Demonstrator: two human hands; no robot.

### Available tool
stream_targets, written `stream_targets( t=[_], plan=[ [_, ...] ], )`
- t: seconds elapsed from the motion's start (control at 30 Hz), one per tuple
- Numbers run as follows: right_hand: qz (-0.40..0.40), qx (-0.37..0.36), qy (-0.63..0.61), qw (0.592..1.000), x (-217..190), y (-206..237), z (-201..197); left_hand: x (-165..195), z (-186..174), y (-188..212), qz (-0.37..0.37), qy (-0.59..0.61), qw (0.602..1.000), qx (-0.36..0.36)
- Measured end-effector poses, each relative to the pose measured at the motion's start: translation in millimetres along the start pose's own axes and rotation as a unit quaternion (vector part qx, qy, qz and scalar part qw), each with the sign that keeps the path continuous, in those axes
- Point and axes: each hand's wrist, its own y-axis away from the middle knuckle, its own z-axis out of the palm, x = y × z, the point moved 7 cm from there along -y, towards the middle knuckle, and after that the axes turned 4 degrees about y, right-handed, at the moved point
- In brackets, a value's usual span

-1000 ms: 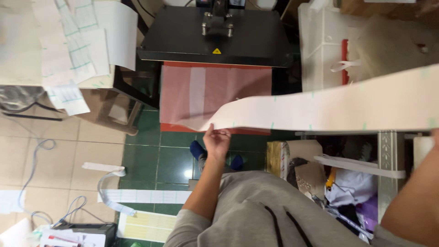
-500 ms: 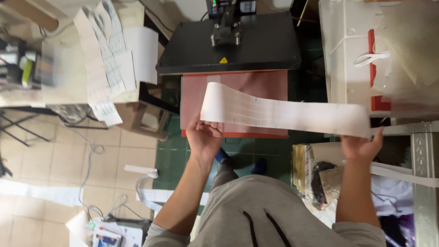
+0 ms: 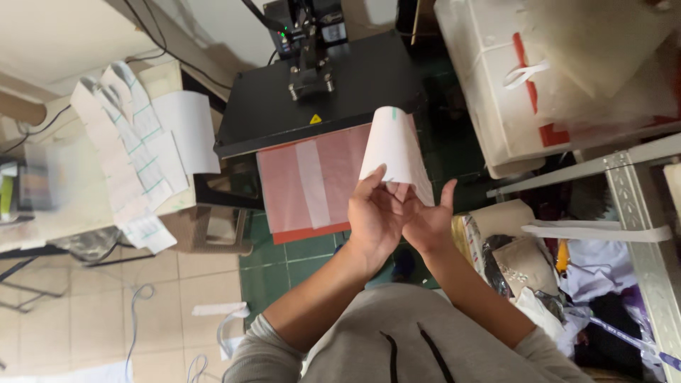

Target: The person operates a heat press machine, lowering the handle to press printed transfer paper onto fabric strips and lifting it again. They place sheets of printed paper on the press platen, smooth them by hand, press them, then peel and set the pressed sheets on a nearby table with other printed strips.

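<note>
As folded: white sheet [image 3: 392, 145] btw. hands

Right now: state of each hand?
Left hand: closed on the paper strip.
Right hand: holds the strip's lower edge, thumb raised.

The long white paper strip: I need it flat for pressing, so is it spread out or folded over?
Folded over. The long white paper strip arches in a loop, both ends pinched together between the left hand and right hand.

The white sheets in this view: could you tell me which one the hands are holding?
The curled sheet in front of the press, pinched by both hands; the printed sheets lie untouched on the left table.
</note>
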Motion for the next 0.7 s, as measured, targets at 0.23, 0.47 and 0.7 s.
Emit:
stream_targets(
  t=[0.23, 0.47, 0.7],
  plan=[
    [-0.108, -0.003, -0.026, 0.994, -43.9, -1.9, -13.5, 76.1, -39.4, 6.8, 0.120, -0.151, 0.980, -0.039],
    [-0.117, -0.040, 0.080, 0.989, -42.9, 16.9, 24.3, 117.9, -150.5, -12.8, -0.002, 0.039, 0.987, 0.156],
    [-0.224, 0.023, 0.270, 0.936, -19.9, 42.8, 74.4, 136.3, -184.9, -42.8, -0.120, 0.163, 0.975, 0.088]
  ],
)
